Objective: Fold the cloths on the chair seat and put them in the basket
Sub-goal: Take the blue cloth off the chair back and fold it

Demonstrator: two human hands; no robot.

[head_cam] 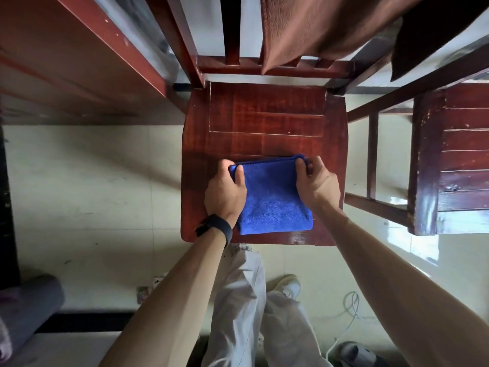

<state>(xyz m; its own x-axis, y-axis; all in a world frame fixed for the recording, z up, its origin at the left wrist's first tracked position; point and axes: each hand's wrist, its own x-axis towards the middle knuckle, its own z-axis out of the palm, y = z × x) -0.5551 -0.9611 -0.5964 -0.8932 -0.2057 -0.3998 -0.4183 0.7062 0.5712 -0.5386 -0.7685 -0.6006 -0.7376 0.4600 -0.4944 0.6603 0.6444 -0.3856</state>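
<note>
A bright blue cloth [272,200], fuzzy like microfibre and folded into a thick, soft rectangle, lies near the front edge of a glossy, dark red wooden chair seat [264,123]. The left hand [226,193] grips its far left corner; the right hand [316,184] pinches its far right corner. A brown napped cloth [312,27] hangs over the chair back.

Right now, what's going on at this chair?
A person is folding a blue cloth on the seat. The left hand and the right hand each grip one far corner of it. The cloth looks already doubled over. A brown cloth hangs over the chair back. No basket is in view.
</note>
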